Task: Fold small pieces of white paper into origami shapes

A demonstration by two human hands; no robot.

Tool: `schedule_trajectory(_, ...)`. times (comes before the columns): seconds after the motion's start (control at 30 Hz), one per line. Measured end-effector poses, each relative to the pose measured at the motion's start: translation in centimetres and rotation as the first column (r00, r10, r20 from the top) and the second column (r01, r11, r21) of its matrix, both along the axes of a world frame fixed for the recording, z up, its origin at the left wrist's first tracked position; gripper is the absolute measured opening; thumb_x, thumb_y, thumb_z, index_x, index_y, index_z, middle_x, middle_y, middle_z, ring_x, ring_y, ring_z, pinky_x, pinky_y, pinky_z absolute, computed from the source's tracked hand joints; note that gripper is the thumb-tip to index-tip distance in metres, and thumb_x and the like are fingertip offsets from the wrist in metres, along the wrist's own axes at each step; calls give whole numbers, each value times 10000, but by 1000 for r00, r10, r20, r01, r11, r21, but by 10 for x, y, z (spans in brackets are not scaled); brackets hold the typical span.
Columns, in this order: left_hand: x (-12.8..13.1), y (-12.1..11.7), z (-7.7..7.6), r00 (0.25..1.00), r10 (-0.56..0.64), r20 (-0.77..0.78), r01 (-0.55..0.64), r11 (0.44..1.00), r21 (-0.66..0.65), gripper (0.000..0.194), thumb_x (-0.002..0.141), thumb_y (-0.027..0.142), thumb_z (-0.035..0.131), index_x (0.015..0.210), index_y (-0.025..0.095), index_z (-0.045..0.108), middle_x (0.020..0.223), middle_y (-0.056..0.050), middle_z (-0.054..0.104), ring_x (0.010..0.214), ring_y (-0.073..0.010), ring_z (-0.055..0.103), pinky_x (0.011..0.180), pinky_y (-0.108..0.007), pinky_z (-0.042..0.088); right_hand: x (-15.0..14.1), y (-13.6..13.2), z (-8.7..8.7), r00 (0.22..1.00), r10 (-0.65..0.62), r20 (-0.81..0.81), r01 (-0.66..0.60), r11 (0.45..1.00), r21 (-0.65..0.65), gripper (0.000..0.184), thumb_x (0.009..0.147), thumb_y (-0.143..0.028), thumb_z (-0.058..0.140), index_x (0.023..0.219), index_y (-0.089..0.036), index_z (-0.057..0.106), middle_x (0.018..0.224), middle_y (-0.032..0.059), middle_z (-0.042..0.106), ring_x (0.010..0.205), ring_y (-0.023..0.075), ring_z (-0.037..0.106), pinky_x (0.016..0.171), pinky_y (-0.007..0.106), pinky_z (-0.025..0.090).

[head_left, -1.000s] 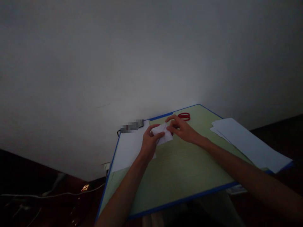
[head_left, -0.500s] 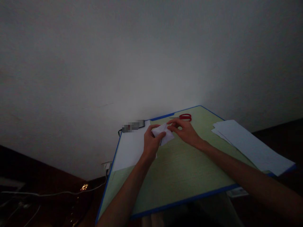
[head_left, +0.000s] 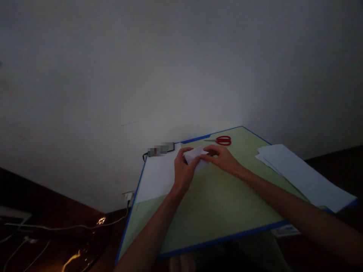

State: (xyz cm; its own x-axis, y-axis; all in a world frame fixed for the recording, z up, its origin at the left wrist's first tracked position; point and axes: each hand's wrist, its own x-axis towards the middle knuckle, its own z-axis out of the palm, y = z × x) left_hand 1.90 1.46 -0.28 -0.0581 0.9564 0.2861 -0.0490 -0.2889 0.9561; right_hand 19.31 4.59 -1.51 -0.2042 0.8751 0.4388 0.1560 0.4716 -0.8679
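A small piece of folded white paper [head_left: 195, 153] is held up over the light green table, between both hands. My left hand [head_left: 183, 166] grips its left side, fingers behind and thumb across the front. At the paper's right edge, my right hand [head_left: 222, 156] pinches it between thumb and index finger. Creases run over the paper's face, and part of it is hidden behind the fingers. Beyond my right hand lie scissors [head_left: 223, 140] with red handles, their blades pointing left.
The green table [head_left: 215, 211] has a blue edge and stands against a grey wall. A white sheet [head_left: 155, 177] lies at left, below a partly blurred dark object [head_left: 161, 149]. Several white sheets [head_left: 306, 175] lie at right. A white cable [head_left: 73, 227] runs at lower left.
My right hand has come down slightly and its thumb now presses the paper close to my left thumb. The paper's right part has changed shape and tilt. The view has shifted a little.
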Motion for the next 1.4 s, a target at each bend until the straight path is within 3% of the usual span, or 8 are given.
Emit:
schedule_trajectory(0.4,-1,-3,5,999,-35,-39,34,999,-30,455,698,289,802,1089,199,588,798,-24,713,645,-167,666,568,-250,516,5,1,8,983,47,179,-62,995,79,199,879,-336,633,853,-179,752,788,30,719,697,172,621,655,299,493)
schedule_trajectory(0.63,-2,-5,16,998,-65,7,65,996,-68,529,665,296,836,1108,208,562,792,-30,730,626,-178,685,567,-257,524,8,4,13,990,135,43,-136,990,28,226,873,-338,602,767,-178,720,724,18,694,688,163,625,658,285,499)
schedule_trajectory(0.8,-2,-5,14,996,-84,17,85,994,-63,555,668,303,840,1132,211,549,785,-22,729,638,-183,691,572,-258,529,9,3,13,990,137,-26,-138,990,-35,219,834,-372,667,774,-169,720,714,19,692,681,161,627,669,292,504)
schedule_trajectory(1.03,-2,-4,12,996,-84,23,86,993,-86,484,647,291,857,1051,174,618,848,-45,735,709,-179,695,667,-285,557,7,-3,13,993,117,33,-116,993,-29,251,839,-409,690,787,-166,724,708,17,678,646,156,604,600,275,476)
schedule_trajectory(1.4,-10,0,17,993,-91,76,98,990,-98,501,634,275,867,1053,167,615,858,-60,755,718,-191,710,670,-294,561,9,-3,14,977,193,92,-201,976,79,292,956,-404,559,884,-188,742,851,41,731,805,197,658,770,335,536)
